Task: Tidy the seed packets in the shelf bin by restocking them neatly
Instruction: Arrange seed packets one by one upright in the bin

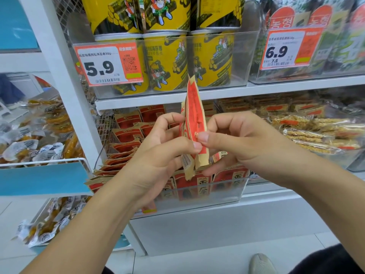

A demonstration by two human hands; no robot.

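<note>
A small stack of red and tan seed packets (194, 113) stands upright, edge-on to me, in front of the shelf. My left hand (158, 153) pinches the stack from the left with thumb and fingers. From the right, my right hand (237, 141) pinches the same stack, its thumb meeting my left thumb. Below and behind lies the clear shelf bin (217, 191), with more seed packets (128, 133) in rows, some leaning or lying flat at its left side.
Yellow seaweed-roll tubs (167, 58) stand in a clear bin on the shelf above, with a 5.9 price tag (107, 64). Bagged crispy snack bars (316, 131) fill the bin to the right. Wrapped snacks (29, 143) lie in wire baskets at left. A shoe (260, 264) is on the floor.
</note>
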